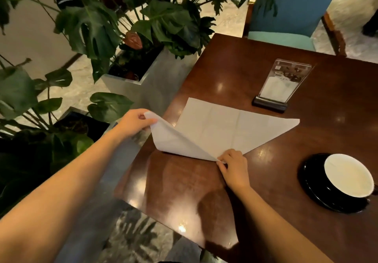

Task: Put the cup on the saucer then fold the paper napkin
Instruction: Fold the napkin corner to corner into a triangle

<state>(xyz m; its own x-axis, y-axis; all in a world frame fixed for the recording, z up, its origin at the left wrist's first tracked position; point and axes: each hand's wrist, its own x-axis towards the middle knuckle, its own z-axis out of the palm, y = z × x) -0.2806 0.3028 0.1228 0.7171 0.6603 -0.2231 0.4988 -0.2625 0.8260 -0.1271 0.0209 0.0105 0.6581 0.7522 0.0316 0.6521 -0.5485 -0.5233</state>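
A white paper napkin (225,128) lies spread on the dark wooden table (235,74), its fold creases showing. My left hand (134,122) pinches the napkin's left corner and holds it lifted off the table, so that flap curls upward. My right hand (233,167) pinches the napkin's near corner against the tabletop. At the right, a black cup with a white inside (348,174) stands on a black saucer (311,183), well apart from both hands.
A clear acrylic menu stand (280,85) on a dark base stands behind the napkin. Large-leaved plants in grey planters (131,82) crowd the table's left edge. A blue chair (286,13) is at the far side.
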